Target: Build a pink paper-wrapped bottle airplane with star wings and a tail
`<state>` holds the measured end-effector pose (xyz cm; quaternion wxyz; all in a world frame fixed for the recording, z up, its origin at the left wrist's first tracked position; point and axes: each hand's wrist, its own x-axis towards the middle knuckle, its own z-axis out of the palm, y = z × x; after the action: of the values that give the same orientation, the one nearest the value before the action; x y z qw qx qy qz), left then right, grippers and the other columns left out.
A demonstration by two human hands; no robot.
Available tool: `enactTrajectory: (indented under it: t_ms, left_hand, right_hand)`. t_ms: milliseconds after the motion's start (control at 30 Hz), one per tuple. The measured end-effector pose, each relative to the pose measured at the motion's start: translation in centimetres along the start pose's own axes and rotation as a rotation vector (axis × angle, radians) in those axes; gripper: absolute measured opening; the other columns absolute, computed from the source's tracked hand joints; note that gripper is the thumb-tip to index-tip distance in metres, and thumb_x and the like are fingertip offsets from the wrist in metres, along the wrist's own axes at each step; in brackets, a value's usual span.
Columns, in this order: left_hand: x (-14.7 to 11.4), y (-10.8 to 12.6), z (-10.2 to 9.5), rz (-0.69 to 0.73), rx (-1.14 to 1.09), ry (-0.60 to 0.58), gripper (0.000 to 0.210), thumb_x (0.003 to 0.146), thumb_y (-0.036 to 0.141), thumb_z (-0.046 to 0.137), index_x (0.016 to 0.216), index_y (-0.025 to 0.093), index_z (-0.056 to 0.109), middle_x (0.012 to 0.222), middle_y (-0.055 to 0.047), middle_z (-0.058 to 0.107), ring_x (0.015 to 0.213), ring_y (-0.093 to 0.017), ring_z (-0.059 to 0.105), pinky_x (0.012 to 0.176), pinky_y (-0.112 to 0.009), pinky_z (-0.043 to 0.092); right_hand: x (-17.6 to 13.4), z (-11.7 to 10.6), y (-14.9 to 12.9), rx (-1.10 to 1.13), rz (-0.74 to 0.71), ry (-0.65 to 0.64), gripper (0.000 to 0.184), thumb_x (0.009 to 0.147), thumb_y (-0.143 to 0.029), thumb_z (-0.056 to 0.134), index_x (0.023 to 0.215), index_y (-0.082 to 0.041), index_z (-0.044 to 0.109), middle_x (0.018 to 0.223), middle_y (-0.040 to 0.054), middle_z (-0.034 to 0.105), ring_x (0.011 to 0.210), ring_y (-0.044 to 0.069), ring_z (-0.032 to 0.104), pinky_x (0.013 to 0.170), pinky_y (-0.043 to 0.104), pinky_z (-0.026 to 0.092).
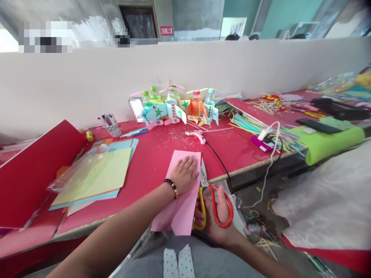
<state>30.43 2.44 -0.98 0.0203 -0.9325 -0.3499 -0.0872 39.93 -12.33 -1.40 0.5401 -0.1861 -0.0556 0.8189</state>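
A sheet of pink paper (179,214) lies over the front edge of the red table, its lower end hanging toward my lap. My left hand (184,173) presses flat on the sheet, fingers together and stretched forward. In my right hand (216,222) is a pair of scissors (228,220) with one red and one yellow handle loop, the fingers through the loops. The blades are apart and point away from me, along the paper's right edge. One blade is partly hidden by the paper.
Beyond the paper lies a pink glue gun (197,136) with a black cord. Decorated bottle models (171,110) stand by the white partition. Coloured paper sheets (101,173) and a pen cup (113,129) are at left. A purple power strip (262,144) and paper strips (249,125) lie right.
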Motion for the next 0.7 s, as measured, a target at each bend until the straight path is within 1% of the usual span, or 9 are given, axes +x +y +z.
enactTrajectory:
  t_ms: [100,200,300,400,467,567,700]
  left_hand:
    - [0.0,0.0,-0.1,0.002,-0.005,-0.002,0.053,0.101,0.038,0.03,0.148,0.014,0.036,0.155,-0.01,0.034,0.145,-0.027,0.029,0.119,-0.047,0.026]
    - [-0.2,0.2,-0.5,0.007,-0.013,-0.007,0.053,0.101,0.037,0.03,0.148,0.013,0.036,0.154,-0.01,0.036,0.144,-0.027,0.03,0.118,-0.047,0.027]
    - [-0.6,0.4,-1.0,0.025,-0.027,-0.019,0.053,0.101,0.038,0.031,0.147,0.013,0.037,0.153,-0.011,0.037,0.143,-0.027,0.031,0.117,-0.048,0.028]
    - [-0.5,0.6,-1.4,0.042,-0.046,-0.032,0.051,0.101,0.04,0.03,0.145,0.016,0.042,0.151,-0.008,0.042,0.142,-0.025,0.034,0.117,-0.044,0.03]
    - [-0.1,0.7,-1.4,0.037,-0.056,-0.036,0.05,0.102,0.039,0.029,0.144,0.016,0.042,0.152,-0.008,0.041,0.143,-0.025,0.033,0.117,-0.043,0.03]
    - [0.8,1.0,-1.0,0.038,-0.065,-0.042,0.051,0.101,0.038,0.031,0.147,0.017,0.037,0.155,-0.007,0.036,0.144,-0.027,0.029,0.117,-0.047,0.029]
    - [1.1,1.2,-0.7,0.049,-0.065,-0.044,0.05,0.101,0.036,0.032,0.149,0.02,0.035,0.155,-0.007,0.036,0.144,-0.027,0.029,0.117,-0.05,0.027]
  right_hand:
    - [0.6,0.2,-0.8,-0.006,-0.036,0.011,0.077,0.068,-0.092,0.031,0.078,-0.02,0.056,0.055,0.001,0.048,0.047,0.012,0.036,0.046,0.024,0.027]
    - [0.7,0.6,-1.1,-0.029,-0.033,0.03,0.077,0.066,-0.093,0.032,0.078,-0.021,0.057,0.057,0.0013,0.048,0.048,0.012,0.034,0.045,0.024,0.025]
    - [0.1,0.8,-0.6,-0.039,-0.02,0.033,0.079,0.067,-0.094,0.026,0.073,-0.02,0.055,0.053,0.0006,0.046,0.046,0.011,0.034,0.045,0.023,0.025]
    - [-0.9,0.5,0.6,-0.016,-0.03,-0.014,0.079,0.07,-0.093,0.019,0.069,-0.021,0.052,0.05,-0.0007,0.041,0.045,0.012,0.037,0.045,0.023,0.027]
    - [-1.5,0.2,1.3,0.013,-0.04,-0.043,0.08,0.069,-0.093,0.017,0.07,-0.022,0.053,0.049,-0.0015,0.04,0.043,0.012,0.037,0.044,0.023,0.028]
    - [-2.0,0.1,1.6,0.033,-0.035,-0.042,0.082,0.067,-0.095,0.016,0.073,-0.022,0.055,0.046,-0.002,0.039,0.039,0.012,0.035,0.041,0.022,0.026]
    - [-1.8,0.5,1.0,0.022,-0.026,-0.01,0.083,0.065,-0.096,0.018,0.067,-0.021,0.053,0.045,-0.0022,0.037,0.039,0.011,0.035,0.041,0.022,0.026]
